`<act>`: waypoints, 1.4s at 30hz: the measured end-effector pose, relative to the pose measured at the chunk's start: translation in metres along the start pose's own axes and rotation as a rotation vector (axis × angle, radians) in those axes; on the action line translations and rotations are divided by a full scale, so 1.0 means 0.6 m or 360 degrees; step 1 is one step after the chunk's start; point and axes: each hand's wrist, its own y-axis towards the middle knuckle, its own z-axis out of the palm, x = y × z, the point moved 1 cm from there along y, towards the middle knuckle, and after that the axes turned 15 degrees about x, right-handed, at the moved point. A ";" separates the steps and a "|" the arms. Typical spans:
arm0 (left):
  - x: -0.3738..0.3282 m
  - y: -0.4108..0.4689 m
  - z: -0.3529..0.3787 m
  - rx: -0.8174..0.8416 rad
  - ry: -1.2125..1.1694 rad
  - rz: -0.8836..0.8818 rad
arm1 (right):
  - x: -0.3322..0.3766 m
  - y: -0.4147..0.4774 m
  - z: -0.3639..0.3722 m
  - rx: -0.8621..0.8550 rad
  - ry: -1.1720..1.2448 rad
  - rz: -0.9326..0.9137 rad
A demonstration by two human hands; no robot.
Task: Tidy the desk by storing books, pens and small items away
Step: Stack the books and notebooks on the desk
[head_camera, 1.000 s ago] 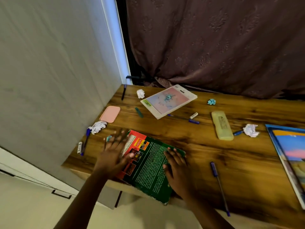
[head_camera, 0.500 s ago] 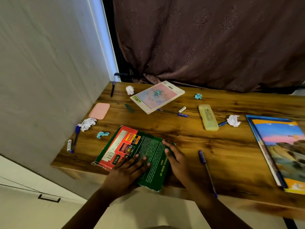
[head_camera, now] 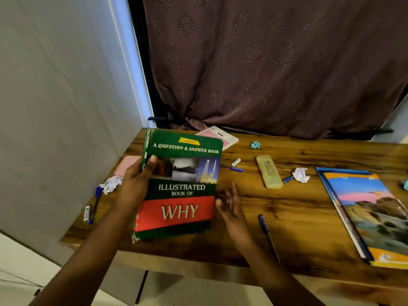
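Left hand [head_camera: 134, 186] grips the green book [head_camera: 181, 184] by its spine edge, held up at centre frame; right hand [head_camera: 230, 204] hangs loose and empty beside it. With one-sided support that heavy cover could tip and slip, dropping onto the desk [head_camera: 287, 217].

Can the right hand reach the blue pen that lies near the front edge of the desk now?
Probably yes. The right hand is open and holds nothing, and the blue pen lies close on its right with only bare desk between them. The left hand holds the book.
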 end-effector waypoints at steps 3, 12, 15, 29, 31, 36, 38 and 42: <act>0.055 0.021 0.022 -0.0019 -0.0254 -0.0320 | -0.001 0.001 -0.002 -0.0039 -0.0090 0.0133; 0.216 0.052 0.053 0.0307 0.1182 -0.0406 | -0.037 -0.006 0.001 -0.0715 -0.0854 0.0424; 0.237 0.052 0.041 0.0396 0.1426 -0.0402 | -0.045 0.004 -0.007 -0.0659 -0.1324 0.0578; 0.232 0.111 0.056 0.0386 0.1974 -0.0365 | 0.004 0.090 -0.066 -0.0246 -0.2017 0.0515; 0.221 0.183 0.056 0.0337 0.2013 -0.0318 | 0.018 0.168 -0.088 -0.0177 -0.1994 0.0408; 0.218 0.357 0.045 0.0308 0.2066 -0.0399 | 0.042 0.414 -0.114 0.0125 -0.2044 0.0199; 0.236 0.393 0.039 0.0395 0.2058 -0.0504 | 0.032 0.490 -0.118 0.0313 -0.2206 0.0254; 0.278 0.406 0.027 0.0435 0.2076 -0.0562 | -0.003 0.541 -0.144 0.0676 -0.2587 0.0382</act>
